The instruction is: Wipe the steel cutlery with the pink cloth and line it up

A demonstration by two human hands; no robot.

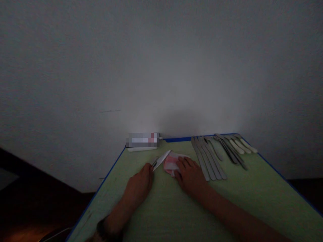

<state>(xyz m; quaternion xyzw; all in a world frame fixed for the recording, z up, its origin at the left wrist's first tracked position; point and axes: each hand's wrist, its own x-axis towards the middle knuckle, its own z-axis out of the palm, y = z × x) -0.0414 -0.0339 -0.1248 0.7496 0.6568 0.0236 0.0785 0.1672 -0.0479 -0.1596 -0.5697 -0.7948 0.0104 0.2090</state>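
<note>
My left hand [141, 179] is closed around the handle end of a knife [162, 160]. Its broad, pale blade points up and to the right, and the fingers hide most of the handle. Beside the blade tip lies a folded pink and white cloth [172, 163]. My right hand [190, 173] grips this cloth, fingers bent over its right part and thumb at the near edge. The blade's tip reaches the cloth's left edge; whether they touch I cannot tell. Just right of my right hand lies a row of several silver table knives [210, 164].
Farther right lie a curved piece of cutlery [215, 149], several dark-handled pieces [230, 151] and several white-handled ones [241, 147]. A blurred-out box-like object [143, 140] stands at the back left. The green, blue-edged table [164, 215] meets a grey wall [161, 67].
</note>
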